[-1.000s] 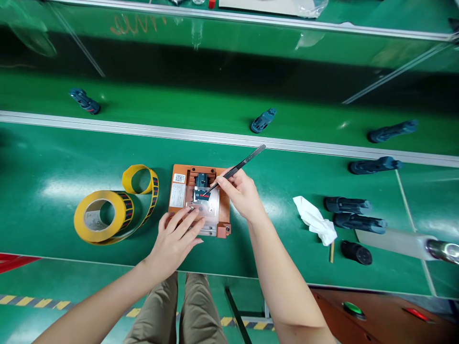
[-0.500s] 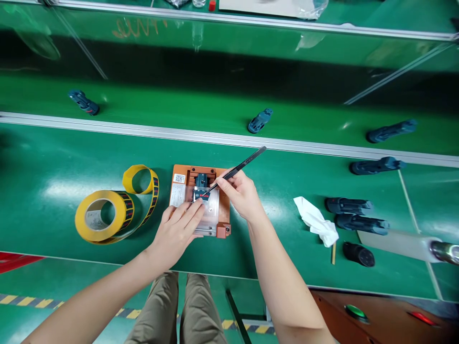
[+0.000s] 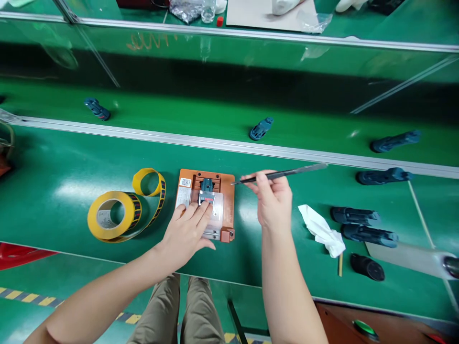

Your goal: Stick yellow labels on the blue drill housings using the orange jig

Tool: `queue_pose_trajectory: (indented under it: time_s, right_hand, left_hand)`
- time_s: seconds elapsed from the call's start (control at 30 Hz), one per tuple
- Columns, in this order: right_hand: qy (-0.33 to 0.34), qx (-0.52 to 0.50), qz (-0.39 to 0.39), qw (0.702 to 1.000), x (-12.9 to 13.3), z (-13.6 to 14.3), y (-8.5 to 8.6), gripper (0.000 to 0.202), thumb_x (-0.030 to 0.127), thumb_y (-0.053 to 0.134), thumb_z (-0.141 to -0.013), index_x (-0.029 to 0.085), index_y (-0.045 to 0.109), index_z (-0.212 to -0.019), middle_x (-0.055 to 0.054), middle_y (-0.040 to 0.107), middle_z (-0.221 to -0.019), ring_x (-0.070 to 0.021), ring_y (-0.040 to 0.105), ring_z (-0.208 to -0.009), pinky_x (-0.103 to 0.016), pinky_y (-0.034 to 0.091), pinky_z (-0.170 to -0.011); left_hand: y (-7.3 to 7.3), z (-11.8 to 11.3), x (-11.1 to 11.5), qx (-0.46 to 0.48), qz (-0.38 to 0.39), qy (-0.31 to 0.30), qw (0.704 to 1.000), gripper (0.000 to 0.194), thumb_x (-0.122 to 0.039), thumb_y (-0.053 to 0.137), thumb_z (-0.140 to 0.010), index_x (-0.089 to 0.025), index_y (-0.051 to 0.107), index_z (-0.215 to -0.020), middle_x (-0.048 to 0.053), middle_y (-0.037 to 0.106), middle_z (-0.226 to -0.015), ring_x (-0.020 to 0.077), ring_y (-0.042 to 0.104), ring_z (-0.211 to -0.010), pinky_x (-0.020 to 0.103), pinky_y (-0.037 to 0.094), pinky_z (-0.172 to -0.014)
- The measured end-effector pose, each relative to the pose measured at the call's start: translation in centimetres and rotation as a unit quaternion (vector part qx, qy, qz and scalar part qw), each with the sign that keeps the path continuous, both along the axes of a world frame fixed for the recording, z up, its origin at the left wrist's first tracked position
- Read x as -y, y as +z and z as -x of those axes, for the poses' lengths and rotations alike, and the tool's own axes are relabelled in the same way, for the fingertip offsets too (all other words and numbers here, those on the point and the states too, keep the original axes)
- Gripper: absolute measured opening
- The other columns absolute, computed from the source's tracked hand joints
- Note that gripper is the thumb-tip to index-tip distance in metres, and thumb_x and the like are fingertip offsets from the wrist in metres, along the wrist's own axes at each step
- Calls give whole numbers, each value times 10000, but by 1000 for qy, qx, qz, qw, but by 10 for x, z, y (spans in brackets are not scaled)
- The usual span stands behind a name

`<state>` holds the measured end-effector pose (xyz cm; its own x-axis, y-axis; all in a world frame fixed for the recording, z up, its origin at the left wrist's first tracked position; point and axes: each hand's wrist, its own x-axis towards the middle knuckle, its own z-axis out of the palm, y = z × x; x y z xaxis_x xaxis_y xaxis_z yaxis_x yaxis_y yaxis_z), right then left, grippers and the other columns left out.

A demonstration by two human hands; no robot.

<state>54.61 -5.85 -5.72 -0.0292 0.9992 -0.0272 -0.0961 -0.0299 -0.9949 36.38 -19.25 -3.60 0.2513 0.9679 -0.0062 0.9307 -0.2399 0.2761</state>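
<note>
My left hand (image 3: 188, 236) lies with fingers stretched on a clear plastic plate (image 3: 217, 215), its thumb apart. The plate belongs to an orange fixture (image 3: 229, 198) on the green bench. A dark blue tool housing (image 3: 207, 185) sits in the fixture. A dark label with red print (image 3: 207, 198) shows at the plate's opening, just above my fingertips; whether it is stuck flat I cannot tell. My right hand (image 3: 275, 203) is closed around black tweezers (image 3: 297, 170). Their tips point left, at the fixture's right edge, and I see nothing between them.
A yellow roll of labels (image 3: 95, 217) stands left of the fixture, its strip curling behind. To the right lie a crumpled white cloth (image 3: 321, 230), several dark blue housings (image 3: 355, 215) and a black cylinder (image 3: 367, 266). A metal rail (image 3: 161, 137) runs along the back.
My right hand has drawn the tweezers away from the label, to the right of the fixture. My left hand stays on the plate, its thumb now spread. The view has shifted slightly.
</note>
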Motion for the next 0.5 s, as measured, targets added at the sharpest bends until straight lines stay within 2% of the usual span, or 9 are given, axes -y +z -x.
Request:
queue_pose_trajectory:
  time_s: [0.1, 0.17, 0.23, 0.3, 0.37, 0.43, 0.5]
  right_hand:
    - [-13, 175, -6, 984, 14, -23, -7, 259, 486, 590, -925, 238, 572, -998, -17, 677, -825, -199, 673, -778, -377, 552, -768]
    - [9, 328, -2, 945, 27, -38, -24, 300, 502, 517, -951, 228, 585, -1053, -36, 655, -820, -215, 634, -728, -393, 530, -728]
    - [38, 432, -27, 901, 38, -50, -47, 362, 494, 445, -969, 196, 593, -1112, -93, 653, -901, -253, 620, -794, -430, 516, -756]
    - [64, 493, -71, 865, 47, -58, -68, 425, 474, 389, -981, 151, 598, -1161, -148, 634, -966, -296, 598, -894, -466, 502, -801]
    - [57, 533, -114, 836, 51, -59, -78, 492, 485, 392, -978, 116, 589, -1236, -177, 602, -1004, -327, 562, -967, -504, 480, -841]
    - [40, 539, -156, 827, 53, -54, -74, 539, 496, 437, -967, 135, 539, -1353, -186, 559, -1109, -343, 523, -1066, -546, 435, -912]
    - [89, 502, -206, 835, 53, -45, -60, 500, 471, 443, -977, 243, 518, -1416, -159, 496, -1261, -339, 464, -1201, -572, 361, -1010]
  left_hand:
    - [-12, 10, -12, 124, -8, 103, 987, 833, -431, 740, -833, -227, 333, -1532, 154, 524, -1455, 352, 487, -1302, 515, 422, -1039]
    - [-20, 16, -19, 201, 18, 156, 967, 909, -365, 779, -801, -276, 270, -1548, 146, 506, -1446, 337, 506, -1297, 513, 459, -1035]
    - [-25, 18, -19, 254, 10, 161, 954, 926, -330, 800, -784, -286, 264, -1538, 137, 519, -1408, 313, 536, -1277, 492, 492, -1030]
    - [-25, 16, -10, 264, -77, 137, 952, 850, -315, 800, -792, -257, 333, -1500, 141, 533, -1363, 295, 547, -1262, 466, 506, -1032]
    - [-22, 11, 8, 246, -216, 80, 942, 674, -234, 791, -803, -208, 478, -1399, 114, 596, -1207, 249, 599, -1158, 409, 535, -996]
    - [-17, 6, 30, 225, -311, -6, 923, 427, -121, 757, -810, -186, 624, -1210, 41, 624, -973, 180, 644, -978, 359, 562, -941]
    - [-16, 2, 53, 214, -324, -87, 917, 225, -67, 706, -826, -189, 688, -1014, -8, 628, -844, 136, 655, -875, 346, 573, -927]
